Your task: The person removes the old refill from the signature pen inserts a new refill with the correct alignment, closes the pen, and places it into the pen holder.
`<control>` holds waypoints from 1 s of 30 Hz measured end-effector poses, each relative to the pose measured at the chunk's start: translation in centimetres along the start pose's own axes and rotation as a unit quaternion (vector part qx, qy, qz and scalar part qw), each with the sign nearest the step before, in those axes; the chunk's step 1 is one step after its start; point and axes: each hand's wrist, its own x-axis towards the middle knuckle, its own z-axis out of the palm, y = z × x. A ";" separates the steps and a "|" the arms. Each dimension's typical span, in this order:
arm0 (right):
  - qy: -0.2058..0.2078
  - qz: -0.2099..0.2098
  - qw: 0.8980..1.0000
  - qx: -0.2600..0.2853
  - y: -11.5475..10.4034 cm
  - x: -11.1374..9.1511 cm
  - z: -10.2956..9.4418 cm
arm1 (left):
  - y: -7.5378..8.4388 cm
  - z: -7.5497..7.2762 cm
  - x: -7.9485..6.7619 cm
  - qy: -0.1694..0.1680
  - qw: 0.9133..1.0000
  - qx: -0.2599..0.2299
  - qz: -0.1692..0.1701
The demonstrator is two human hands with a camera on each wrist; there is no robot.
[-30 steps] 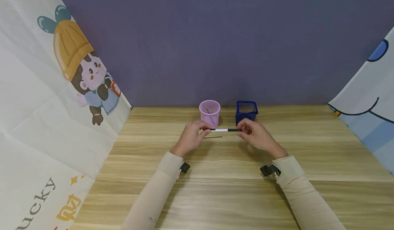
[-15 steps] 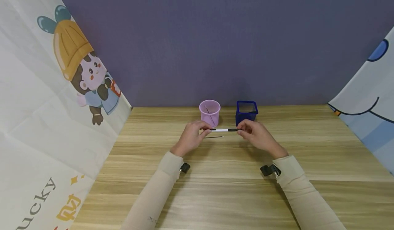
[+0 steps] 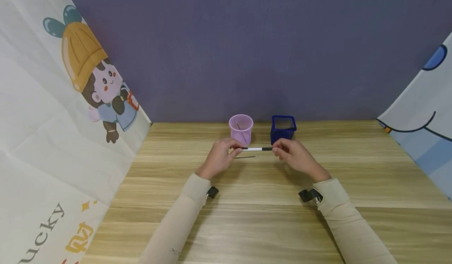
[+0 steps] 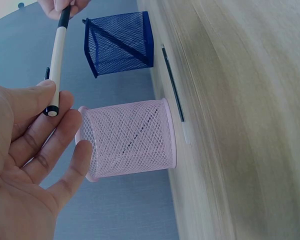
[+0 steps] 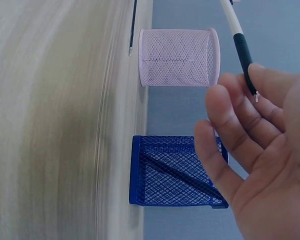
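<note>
Between both hands a white pen (image 3: 255,149) with a black grip is held level above the table. My left hand (image 3: 221,157) pinches its clip end between thumb and index finger, the other fingers loosely bent in the left wrist view. At the other end, my right hand (image 3: 294,156) pinches the black grip (image 5: 244,57), and the metal writing tip shows past the thumb. On the table just below the pen lies a thin dark pen refill (image 4: 173,85) with a clear end.
Behind the hands stand a round pink mesh pen cup (image 3: 241,132), with a thin dark stick inside, and a square blue mesh pen holder (image 3: 282,134) holding a dark pen. A dark blue-grey wall (image 3: 261,60) rises at the table's (image 3: 254,224) back edge.
The right fingers have shifted slightly along the black grip of the pen. The left hand, the refill and both holders stay where they were.
</note>
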 end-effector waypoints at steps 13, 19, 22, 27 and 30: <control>-0.008 0.001 1.000 -0.016 -0.1 -0.1 0.0 | 0.3 -0.1 0.0 -0.008 1.000 0.009 0.000; -0.008 0.000 1.000 -0.024 0.0 0.0 0.0 | 0.4 -0.2 0.1 -0.011 1.000 0.006 -0.002; -0.009 0.002 1.000 -0.022 0.0 -0.1 0.0 | 0.4 -0.2 0.1 -0.014 1.000 0.004 -0.003; -0.012 0.003 1.000 -0.018 0.0 -0.1 0.0 | 0.4 -0.2 0.0 -0.014 1.000 0.000 -0.004; -0.013 0.004 1.000 -0.016 0.0 -0.1 0.0 | 0.4 -0.2 0.0 -0.013 1.000 -0.002 -0.004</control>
